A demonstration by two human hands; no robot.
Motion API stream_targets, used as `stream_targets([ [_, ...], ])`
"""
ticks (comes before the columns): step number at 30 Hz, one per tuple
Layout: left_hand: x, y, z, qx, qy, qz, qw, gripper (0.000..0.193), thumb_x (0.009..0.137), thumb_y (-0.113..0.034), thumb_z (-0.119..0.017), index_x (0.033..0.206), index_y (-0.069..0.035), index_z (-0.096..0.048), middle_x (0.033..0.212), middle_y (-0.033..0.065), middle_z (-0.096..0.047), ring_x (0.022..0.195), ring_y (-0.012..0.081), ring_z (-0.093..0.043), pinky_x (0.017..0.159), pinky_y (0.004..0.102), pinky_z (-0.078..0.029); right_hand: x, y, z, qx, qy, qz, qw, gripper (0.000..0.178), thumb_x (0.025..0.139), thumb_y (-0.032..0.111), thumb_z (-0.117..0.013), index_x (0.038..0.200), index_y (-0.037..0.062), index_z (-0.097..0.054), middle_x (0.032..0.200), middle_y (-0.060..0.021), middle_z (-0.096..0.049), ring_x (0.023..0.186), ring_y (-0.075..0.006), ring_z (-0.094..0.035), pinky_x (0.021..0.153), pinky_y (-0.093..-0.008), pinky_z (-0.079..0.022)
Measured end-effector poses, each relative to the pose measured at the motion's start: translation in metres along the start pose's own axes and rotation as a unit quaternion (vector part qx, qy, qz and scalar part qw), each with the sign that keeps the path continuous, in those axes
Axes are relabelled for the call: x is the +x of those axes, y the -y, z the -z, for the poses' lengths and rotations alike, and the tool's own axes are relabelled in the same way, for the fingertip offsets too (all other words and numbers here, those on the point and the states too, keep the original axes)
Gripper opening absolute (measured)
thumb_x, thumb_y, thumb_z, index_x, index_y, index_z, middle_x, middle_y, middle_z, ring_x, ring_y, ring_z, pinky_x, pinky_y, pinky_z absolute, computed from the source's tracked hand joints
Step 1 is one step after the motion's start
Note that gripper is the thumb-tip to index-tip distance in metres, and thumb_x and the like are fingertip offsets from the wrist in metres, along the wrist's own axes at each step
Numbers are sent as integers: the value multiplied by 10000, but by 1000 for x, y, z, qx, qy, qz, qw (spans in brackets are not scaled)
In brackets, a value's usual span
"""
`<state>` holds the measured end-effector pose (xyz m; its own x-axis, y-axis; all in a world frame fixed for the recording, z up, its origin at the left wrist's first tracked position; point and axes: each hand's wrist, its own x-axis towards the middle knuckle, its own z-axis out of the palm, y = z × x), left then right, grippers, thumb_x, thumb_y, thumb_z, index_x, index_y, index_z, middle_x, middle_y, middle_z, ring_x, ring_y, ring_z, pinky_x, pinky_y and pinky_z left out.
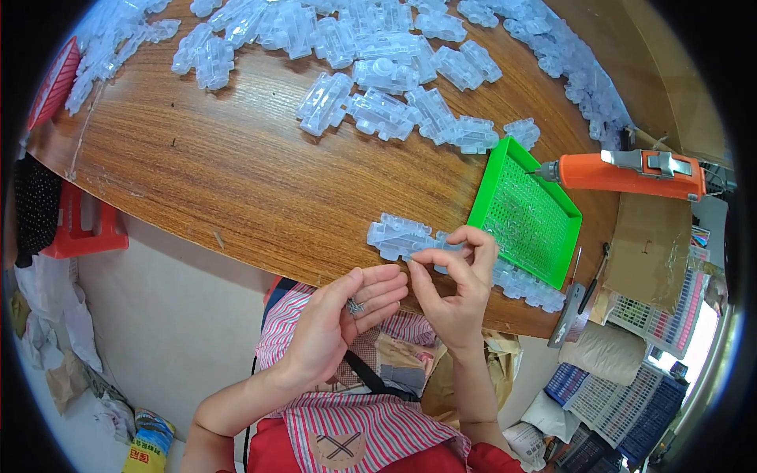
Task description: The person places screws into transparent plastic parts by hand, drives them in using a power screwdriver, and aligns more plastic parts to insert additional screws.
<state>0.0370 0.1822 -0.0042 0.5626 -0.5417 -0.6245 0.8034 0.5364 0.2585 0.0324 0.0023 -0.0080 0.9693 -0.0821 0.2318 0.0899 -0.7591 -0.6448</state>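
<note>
My left hand (322, 325) is cupped palm up at the table's front edge, with several small metal screws (355, 306) lying in it. Just to its right, my right hand (461, 296) has thumb and index finger bent toward each other in a pinch; whatever is between the tips is too small to make out. Behind the fingers lies a clear plastic housing (394, 235) on the wooden table, partly covered by my right hand. More clear housings (527, 288) form a row beyond my right wrist, along the green tray.
A green mesh-patterned tray (488, 183) holds small metal pieces. An orange electric screwdriver (631, 175) reaches over its far corner. Many clear housings (382, 75) cover the back of the wooden table (236, 165). Hand tools (579, 296) lie at right; a red stool (83, 229) stands at left.
</note>
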Motion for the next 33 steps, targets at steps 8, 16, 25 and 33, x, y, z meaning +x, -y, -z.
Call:
stream_targets([
  [8, 0, -3, 4, 3, -10, -5, 1000, 514, 1056, -314, -304, 1365, 73, -440, 1338, 196, -553, 1218, 234, -570, 1055, 353, -456, 2, 2, -3, -39, 15, 17, 999, 177, 684, 50, -784, 825, 139, -724, 1039, -81, -489, 938, -229, -448, 766, -338, -365],
  [16, -1, -3, 0, 1, -5, -12, 1000, 564, 1051, -364, -290, 1370, 81, -429, 1354, 206, -536, 1234, 243, -556, 1069, 360, -441, -2, 5, -2, -23, -9, -5, 1000, 207, 689, 53, -784, 866, 140, -719, 1011, -72, -487, 883, -222, -443, 762, -334, -371],
  [25, 5, -2, -1, -48, 117, 27, 992, 821, 1003, -612, -154, 1458, 47, -336, 1466, 158, -433, 1344, 213, -432, 1130, 371, -322, -7, 43, 11, -32, 78, 67, 994, 226, 746, 127, -766, 966, 167, -731, 1024, -35, -536, 898, -218, -474, 752, -340, -364],
  [33, 4, 0, -7, -55, 109, 12, 992, 817, 1004, -610, -139, 1482, 37, -281, 1470, 180, -418, 1356, 242, -421, 1140, 381, -314, -10, 47, 10, -104, 81, 161, 978, 266, 709, 136, -763, 968, 168, -714, 1019, -18, -545, 918, -223, -487, 786, -378, -355],
])
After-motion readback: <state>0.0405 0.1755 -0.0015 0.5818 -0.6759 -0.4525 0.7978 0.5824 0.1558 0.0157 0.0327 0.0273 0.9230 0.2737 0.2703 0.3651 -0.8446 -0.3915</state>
